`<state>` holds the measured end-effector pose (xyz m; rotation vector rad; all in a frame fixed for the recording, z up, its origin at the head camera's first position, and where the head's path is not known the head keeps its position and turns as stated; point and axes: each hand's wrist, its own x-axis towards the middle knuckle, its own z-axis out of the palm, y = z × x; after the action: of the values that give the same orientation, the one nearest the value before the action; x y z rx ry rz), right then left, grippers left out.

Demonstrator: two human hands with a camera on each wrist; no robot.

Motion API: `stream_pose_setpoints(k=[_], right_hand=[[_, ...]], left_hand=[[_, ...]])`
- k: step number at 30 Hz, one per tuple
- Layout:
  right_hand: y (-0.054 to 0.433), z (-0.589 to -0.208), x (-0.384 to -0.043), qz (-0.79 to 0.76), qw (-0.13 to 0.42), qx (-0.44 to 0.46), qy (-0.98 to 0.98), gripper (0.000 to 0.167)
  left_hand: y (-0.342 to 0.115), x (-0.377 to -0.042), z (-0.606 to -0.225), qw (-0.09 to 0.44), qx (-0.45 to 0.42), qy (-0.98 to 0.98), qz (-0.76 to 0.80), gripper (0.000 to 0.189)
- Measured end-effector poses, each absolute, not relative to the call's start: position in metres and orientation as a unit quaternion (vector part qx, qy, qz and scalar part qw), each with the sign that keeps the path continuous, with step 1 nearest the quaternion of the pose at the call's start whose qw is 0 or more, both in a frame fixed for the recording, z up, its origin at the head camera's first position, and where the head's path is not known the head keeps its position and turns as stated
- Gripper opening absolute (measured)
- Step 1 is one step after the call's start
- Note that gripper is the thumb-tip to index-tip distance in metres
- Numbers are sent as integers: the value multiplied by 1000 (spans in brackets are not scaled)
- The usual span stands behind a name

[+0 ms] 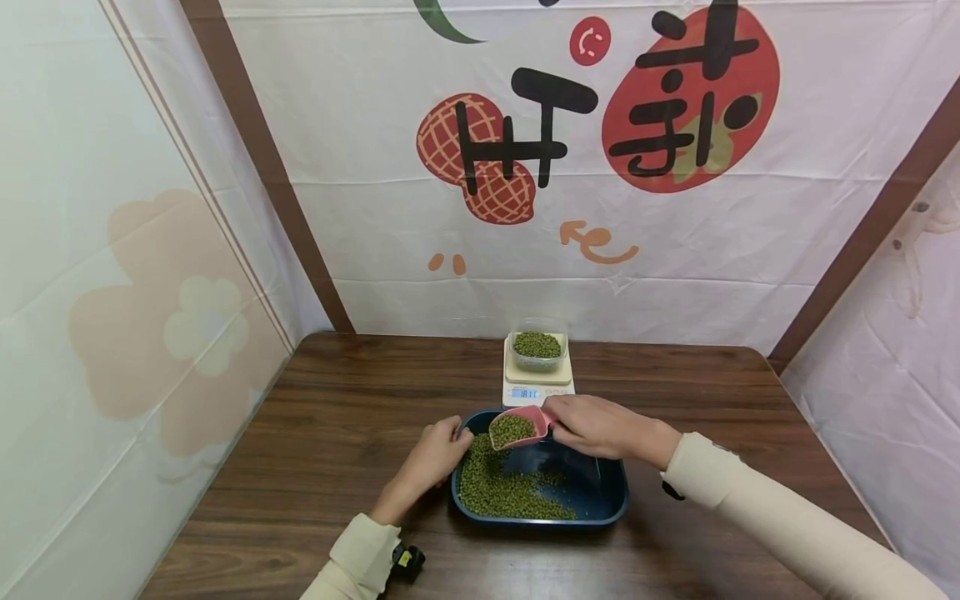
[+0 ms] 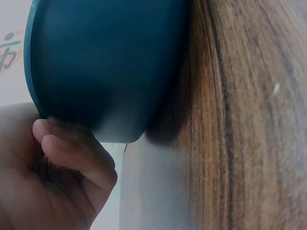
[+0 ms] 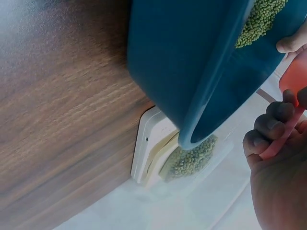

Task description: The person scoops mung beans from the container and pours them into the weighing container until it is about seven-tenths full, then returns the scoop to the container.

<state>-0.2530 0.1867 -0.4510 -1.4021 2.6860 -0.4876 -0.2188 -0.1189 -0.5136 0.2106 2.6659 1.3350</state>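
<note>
My right hand (image 1: 600,427) grips the handle of a pink scoop (image 1: 538,419) filled with green mung beans. The scoop is over the back part of a dark blue basin (image 1: 600,487). In the right wrist view the fingers (image 3: 271,127) curl round the handle. My left hand (image 1: 431,457) holds the basin's rim at its back left corner, thumb over the edge. The left wrist view shows curled fingers (image 2: 72,148) against the basin's outer wall (image 2: 110,62). Loose mung beans (image 1: 502,492) lie in the basin, mostly on its left and front.
Behind the basin stands a white kitchen scale (image 1: 512,398) with a lit display. On it sits a clear plastic container (image 1: 540,363) with mung beans inside. The brown wooden table (image 1: 360,392) reaches back to a printed cloth (image 1: 375,208).
</note>
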Motion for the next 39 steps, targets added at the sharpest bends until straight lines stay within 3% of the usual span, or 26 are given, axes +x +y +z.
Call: stream_pose_setpoints(k=[39], right_hand=[[212, -441, -291, -178, 7, -376, 909, 10]], left_hand=[[-119, -216, -512, 76, 69, 889, 446, 36]])
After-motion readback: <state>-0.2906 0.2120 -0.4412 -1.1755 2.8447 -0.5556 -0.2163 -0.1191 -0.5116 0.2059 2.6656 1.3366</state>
